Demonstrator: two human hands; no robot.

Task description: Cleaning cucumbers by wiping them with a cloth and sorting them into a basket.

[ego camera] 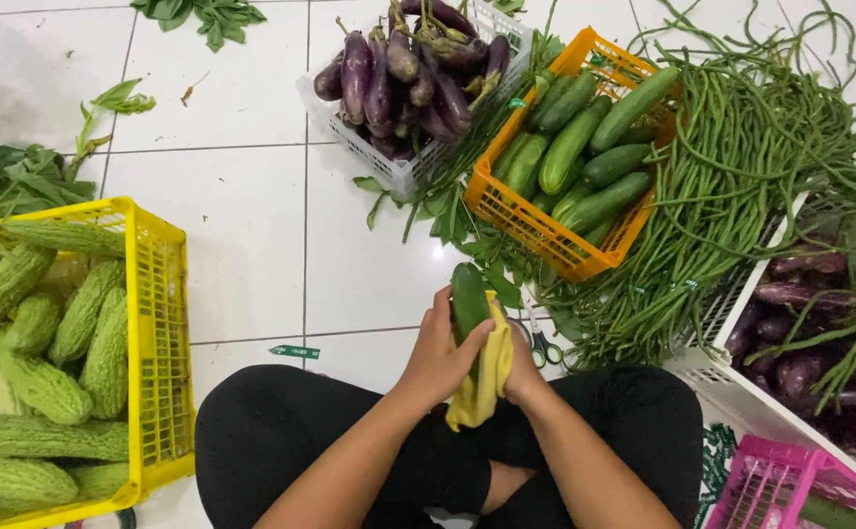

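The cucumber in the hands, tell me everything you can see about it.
The cucumber is dark green, smooth and glossy, with a rounded upper end. It stands nearly upright above the person's lap, its lower part hidden. The left hand wraps it from the left side, while the right hand presses a yellow cloth against its right side. The cloth hangs down below the hands. No stem or blemish shows on the visible part.
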